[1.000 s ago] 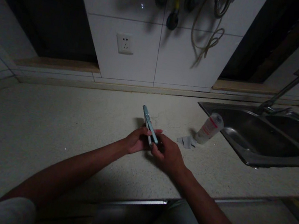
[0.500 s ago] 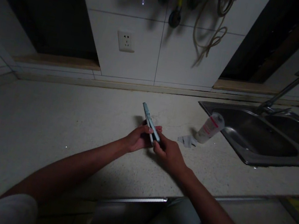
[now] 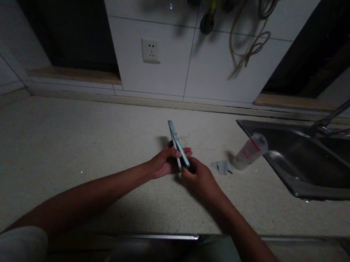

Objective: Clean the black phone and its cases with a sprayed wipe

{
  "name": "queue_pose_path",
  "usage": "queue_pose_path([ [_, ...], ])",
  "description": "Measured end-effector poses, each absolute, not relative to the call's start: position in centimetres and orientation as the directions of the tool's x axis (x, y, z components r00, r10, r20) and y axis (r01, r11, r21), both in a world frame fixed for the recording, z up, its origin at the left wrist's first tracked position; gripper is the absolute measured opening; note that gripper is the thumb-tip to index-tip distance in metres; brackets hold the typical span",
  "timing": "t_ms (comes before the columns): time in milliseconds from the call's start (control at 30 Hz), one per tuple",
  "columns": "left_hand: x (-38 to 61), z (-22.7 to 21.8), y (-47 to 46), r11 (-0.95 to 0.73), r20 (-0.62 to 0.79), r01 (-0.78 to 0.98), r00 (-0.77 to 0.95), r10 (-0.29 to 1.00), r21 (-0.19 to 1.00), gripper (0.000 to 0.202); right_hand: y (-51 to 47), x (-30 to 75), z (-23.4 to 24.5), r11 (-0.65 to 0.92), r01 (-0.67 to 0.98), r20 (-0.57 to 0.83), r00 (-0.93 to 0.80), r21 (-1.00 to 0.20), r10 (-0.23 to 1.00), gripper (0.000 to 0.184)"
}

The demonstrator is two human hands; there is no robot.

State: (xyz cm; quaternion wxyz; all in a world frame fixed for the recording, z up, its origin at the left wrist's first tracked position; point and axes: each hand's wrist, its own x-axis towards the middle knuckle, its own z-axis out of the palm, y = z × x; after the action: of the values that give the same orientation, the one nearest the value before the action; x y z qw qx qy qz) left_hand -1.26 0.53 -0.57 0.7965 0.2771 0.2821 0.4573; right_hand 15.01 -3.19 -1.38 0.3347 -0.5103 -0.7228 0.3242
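A slim pale-blue object [image 3: 178, 142], seen edge-on, tilts up above the counter. It looks like a phone with a case or cover: two thin layers meet near the far end and spread apart in a narrow V toward me. My left hand [image 3: 165, 161] is closed around its lower left side, thumb on the near layer and fingers reaching behind. At the near right end, my right hand [image 3: 199, 174] grips it with bent fingers, their tips partly hidden. To the right, a crumpled grey-white scrap [image 3: 222, 167] lies by a clear plastic cup with red print [image 3: 248, 151], which stands on the counter.
The pale speckled counter [image 3: 59, 138] runs along a tiled wall with a socket [image 3: 150, 51]. A steel double sink [image 3: 298, 194] with a tall faucet [image 3: 343, 105] is at the right. Pipes and a looped cord [image 3: 254, 46] hang on the wall. The light is dim.
The view has shifted slightly, so everything sits a little further right. The gap between the two layers looks a bit wider at the near end. Both hands keep their hold.
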Motion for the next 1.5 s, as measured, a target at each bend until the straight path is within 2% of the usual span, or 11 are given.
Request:
queue_pose_path([
  [133, -1.4, -0.7, 0.8, 0.449, -0.214, -0.565, 0.432, 0.876, 0.692, 0.046, -2.5, 15.0, -1.0, 0.246, 0.553, 0.100, -0.281, -0.796, 0.955, 0.028],
  [333, -1.4, -0.7, 1.1, 0.471, -0.234, -0.607, 0.429, 0.872, 0.640, 0.043, -1.6, 15.4, -0.6, 0.301, 0.547, 0.087, -0.383, -0.781, 0.920, 0.026],
  [500, -1.4, -0.7, 0.9, 0.462, -0.230, -0.610, 0.423, 0.877, 0.644, 0.056, -1.9, 15.5, -0.6, 0.358, 0.569, 0.132, -0.398, -0.740, 0.908, 0.026],
  [733, -1.5, -0.9, 0.8, 0.422, -0.170, -0.600, 0.431, 0.886, 0.680, 0.070, -2.4, 15.3, -0.8, 0.391, 0.489, 0.203, -0.393, -0.780, 0.897, 0.029],
  [867, -1.7, -0.9, 1.0, 0.448, -0.173, -0.593, 0.463, 0.870, 0.669, 0.064, -2.6, 15.2, -1.0, 0.376, 0.532, 0.204, -0.354, -0.759, 0.913, 0.031],
  [1133, -2.4, -1.1, 1.6, 0.556, -0.269, -0.598, 0.504, 0.821, 0.577, 0.048, -2.3, 15.7, 0.3, 0.314, 0.635, 0.018, -0.428, -0.706, 0.904, 0.033],
  [1267, -2.5, -1.4, 1.7, 0.553, -0.241, -0.595, 0.523, 0.817, 0.584, 0.043, -2.3, 15.7, 0.2, 0.334, 0.632, 0.040, -0.432, -0.699, 0.901, 0.035],
  [1333, -2.6, -1.5, 1.6, 0.532, -0.205, -0.591, 0.530, 0.823, 0.607, 0.048, -2.5, 15.6, -0.1, 0.342, 0.628, 0.074, -0.413, -0.699, 0.908, 0.036],
  [1500, -2.7, -1.4, 1.5, 0.484, -0.158, -0.570, 0.525, 0.836, 0.664, 0.075, -2.8, 15.4, -0.5, 0.365, 0.624, 0.114, -0.405, -0.691, 0.907, 0.038],
])
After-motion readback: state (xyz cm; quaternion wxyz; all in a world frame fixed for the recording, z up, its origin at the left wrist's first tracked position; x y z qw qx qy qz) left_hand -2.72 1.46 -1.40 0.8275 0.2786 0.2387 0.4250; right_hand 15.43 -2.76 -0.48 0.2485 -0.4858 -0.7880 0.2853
